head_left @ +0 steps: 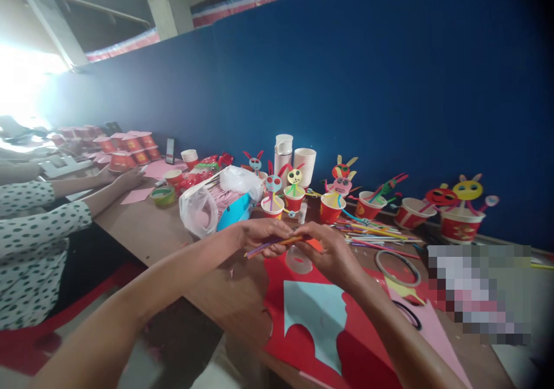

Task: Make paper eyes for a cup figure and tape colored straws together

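In front of me my left hand (pixel 267 234) is closed around several thin coloured strips (pixel 258 250), purple and orange, that look like pipe cleaners or craft sticks. The fingers of my right hand (pixel 328 249) are closed on the right end of the same strips, close to an orange-red piece (pixel 314 243). Below the hands lies a clear tape roll (pixel 298 260) on red sheets (pixel 277 296). A light blue cut sheet (pixel 314 314) rests on the red. Just beyond stand red paper cups (pixel 272 208) with paper animal-faced figures in them.
Loose coloured sticks (pixel 381 236) lie right of my hands, near a grey ring (pixel 398 268). A plastic bag (pixel 199 210) and blue box (pixel 234 213) stand left. Stacked white cups (pixel 305 167) are behind. Another person's arms (pixel 108 190) reach towards red cups (pixel 134 146) at far left.
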